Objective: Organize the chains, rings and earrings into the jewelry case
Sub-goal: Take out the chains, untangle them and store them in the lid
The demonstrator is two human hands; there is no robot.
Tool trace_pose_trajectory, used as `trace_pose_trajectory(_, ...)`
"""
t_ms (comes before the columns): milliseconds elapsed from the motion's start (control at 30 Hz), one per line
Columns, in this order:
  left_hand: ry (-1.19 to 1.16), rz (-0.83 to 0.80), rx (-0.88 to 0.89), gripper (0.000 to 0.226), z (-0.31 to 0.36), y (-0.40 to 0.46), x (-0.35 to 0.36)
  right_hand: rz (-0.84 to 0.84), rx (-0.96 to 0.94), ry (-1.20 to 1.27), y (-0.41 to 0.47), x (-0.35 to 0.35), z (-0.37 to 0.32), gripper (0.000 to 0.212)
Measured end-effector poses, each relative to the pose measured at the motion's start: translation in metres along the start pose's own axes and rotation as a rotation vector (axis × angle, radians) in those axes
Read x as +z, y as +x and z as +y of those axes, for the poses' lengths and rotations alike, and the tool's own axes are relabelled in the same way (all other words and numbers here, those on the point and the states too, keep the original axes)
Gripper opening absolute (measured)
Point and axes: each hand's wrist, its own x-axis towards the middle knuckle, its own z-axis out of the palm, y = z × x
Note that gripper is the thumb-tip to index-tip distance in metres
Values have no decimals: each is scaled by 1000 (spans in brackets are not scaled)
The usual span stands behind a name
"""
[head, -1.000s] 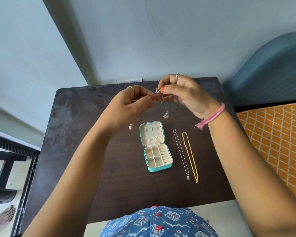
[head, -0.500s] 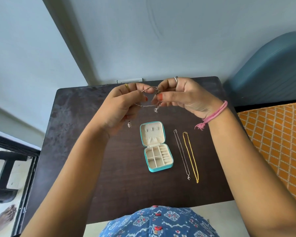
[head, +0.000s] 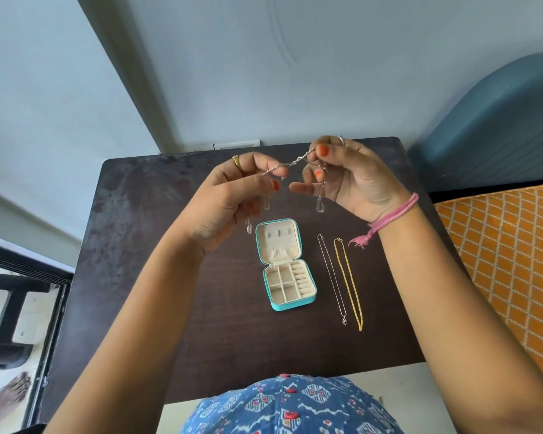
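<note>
Both my hands hold a silver chain (head: pixel 290 164) with clear drop pendants up over the far part of the dark table (head: pixel 138 277). My left hand (head: pixel 232 198) pinches one end, and my right hand (head: pixel 348 180) pinches the other. A clear pendant (head: pixel 319 204) dangles below my right hand. The small teal jewelry case (head: pixel 284 264) lies open beneath my hands, with its cream compartments showing. To its right a thin silver chain (head: pixel 332 280) and a gold chain (head: pixel 350 283) lie straight on the table. A small silver piece (head: pixel 248 227) shows by my left wrist.
A blue padded chair back (head: pixel 489 120) stands at the right, above an orange patterned cushion (head: pixel 508 261). The pale wall runs just behind the table. A doorway with a bare foot (head: pixel 10 396) is at the lower left.
My hands have drawn apart, stretching the silver chain between them. The right hand turned palm-up and a clear pendant now hangs free below it.
</note>
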Motion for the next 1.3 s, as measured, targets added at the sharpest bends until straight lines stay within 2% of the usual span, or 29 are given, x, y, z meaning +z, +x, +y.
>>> trace_pose_trajectory(100, 99, -15, -6, 22, -4, 0, -2, -27, -3, -66, -2, 2, -5, 24)
trace_pose_trajectory(233, 65, -6, 17, 21, -6, 0, -2, -14, -42, -114, -4, 4, -14, 18)
trace_pose_trajectory(333, 89, 9, 45, 18, -5, -2, 2, 80, -76, -133, -6, 7, -17, 10)
trace_pose_trajectory(467, 161, 65, 74, 11, -6, -4, 3, 223, 11, -200, -9, 10, -23, 29)
trace_pose_trajectory(567, 189, 135, 103, 9, -6, -5, -1, 337, 50, 3, -12, 3, -29, 30)
trace_pose_trajectory(633, 298, 170, 128, 11, -7, -5, -6, 375, -9, 214, -16, -3, -32, 22)
trace_pose_trajectory(700, 491, 180, 128, 8, -10, -7, -8, 398, -57, 308, -20, -9, -33, 18)
trace_pose_trajectory(800, 746, 208, 128, 7, -16, -6, -6, 417, -81, 321, -25, -15, -32, 27)
trace_pose_trajectory(900, 980, 238, 198, 7, -22, -5, -3, 420, -68, 302, -27, -16, -34, 26)
trace_pose_trajectory(1033, 1125, 202, 273, 8, -40, -2, -5, 338, -108, 311, -29, -13, -36, 18)
trace_pose_trajectory(1133, 1170, 224, 267, 20, -52, -2, -3, 273, -154, 293, -29, -6, -40, 25)
trace_pose_trajectory(1300, 1204, 211, 227, 50, -68, -3, 1, 293, -182, 154, -23, 7, -49, 33)
